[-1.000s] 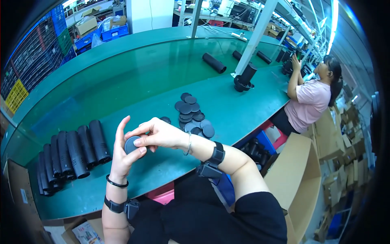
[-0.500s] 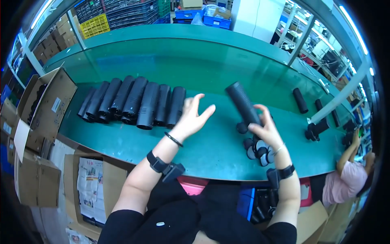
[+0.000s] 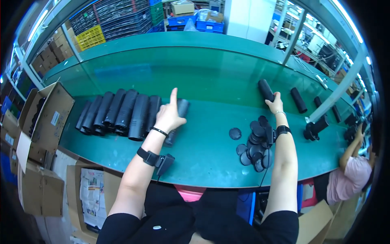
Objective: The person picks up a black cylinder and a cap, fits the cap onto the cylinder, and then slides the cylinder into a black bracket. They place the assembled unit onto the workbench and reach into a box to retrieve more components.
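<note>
My left hand (image 3: 168, 118) is over the rightmost black ribbed tube (image 3: 183, 109) of a row, index finger stretched out and thumb spread. It covers the tube's middle, so I cannot tell whether it touches it. Left of it, several more black tubes (image 3: 139, 118) lie side by side. My right hand (image 3: 276, 105) reaches far across the bench and grips the near end of another black tube (image 3: 265, 88). Below that hand, several round black caps (image 3: 256, 140) lie in a loose pile beside my right forearm, with a single black disc (image 3: 235, 133) apart.
The green bench (image 3: 211, 158) has a raised back ledge. An open cardboard box (image 3: 55, 114) stands at the left end. Farther right are another black tube (image 3: 298, 100), a black fitting (image 3: 317, 128) and a metal post (image 3: 345, 85). A co-worker in pink (image 3: 349, 179) works at the right.
My right hand has carried its tube farther away and to the right, uncovering the caps. My left hand has moved left over the end tube of the row, which now lies more slanted.
</note>
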